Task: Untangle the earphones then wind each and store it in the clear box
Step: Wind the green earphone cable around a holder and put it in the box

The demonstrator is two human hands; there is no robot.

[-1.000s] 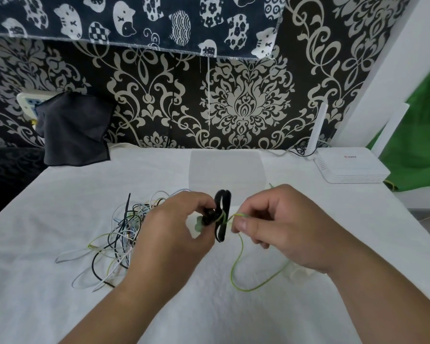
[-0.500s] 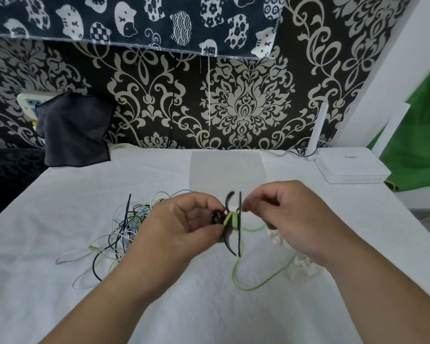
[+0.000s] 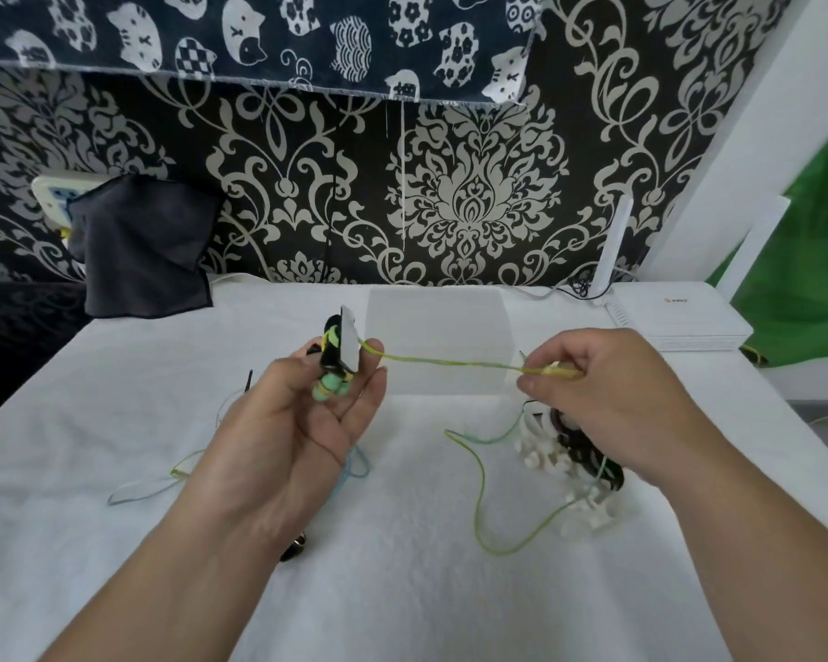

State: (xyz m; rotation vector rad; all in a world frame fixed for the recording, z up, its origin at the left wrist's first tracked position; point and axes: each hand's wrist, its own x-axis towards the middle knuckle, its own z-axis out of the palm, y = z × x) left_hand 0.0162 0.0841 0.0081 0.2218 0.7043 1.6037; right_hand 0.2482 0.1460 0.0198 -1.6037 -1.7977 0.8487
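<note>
White cloth (image 3: pixel 426 613) covers the table in our head view, the only one we have, and both of our hands are raised a little above it. Our left hand (image 3: pixel 302 432) has its palm turned toward us. Its thumb and fingers close round the black-and-green earpieces (image 3: pixel 332 363) of the green earphone, which stand up past the fingertips.

From there the yellow-green cable (image 3: pixel 450 360) runs nearly straight across to our right hand (image 3: pixel 608 398), which pinches it between thumb and forefinger, the other fingers curled in. Past the pinch, the slack of the same cable lies on the cloth in a wide loop in front of the right hand.

Behind the stretched cable, between our hands and nearer the wall, the clear box (image 3: pixel 436 327) sits on the cloth; its walls look frosted and we cannot make out what it holds.

Under the right hand lies a heap of white and black earphones (image 3: pixel 574 451), partly hidden by the hand. Thin loose cables (image 3: pixel 135 489), pale, green and blue, show on either side of our left wrist, most of them covered by the arm.

Farther back, a dark cloth (image 3: pixel 139 246) hangs at the table's left corner against the patterned wallpaper (image 3: pixel 474 207). A white router (image 3: pixel 679 322) stands at the right corner.
</note>
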